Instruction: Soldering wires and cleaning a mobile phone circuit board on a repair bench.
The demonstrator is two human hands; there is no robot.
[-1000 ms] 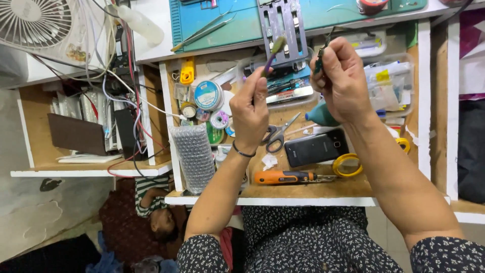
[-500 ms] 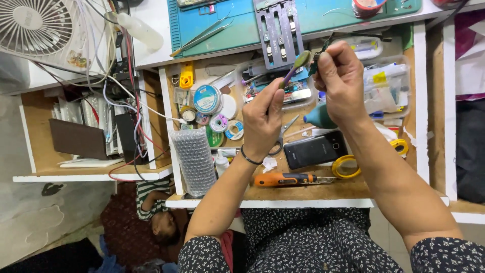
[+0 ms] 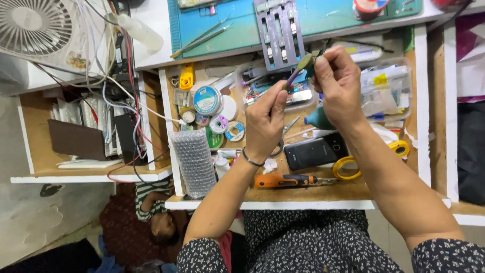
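Drawer [image 3: 313,194] is crammed: solder spools [image 3: 208,100], phone [image 3: 316,151], orange screwdriver [image 3: 285,180], yellow tape [image 3: 346,168]. My left hand [image 3: 265,121] pinches a small brush [image 3: 299,70] against something tiny, hard to make out, gripped in my right hand [image 3: 339,83], above the drawer. Teal mat [image 3: 323,17] covers the surface.

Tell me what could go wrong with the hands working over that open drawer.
1. The left hand pinches a thin brush only at its end; it may slip and fall into the crowded drawer.
2. Whatever small part the right hand holds is hidden by its fingers; if dropped, it could vanish among the clutter.
3. Scissors lie just under the left hand and could snag it.
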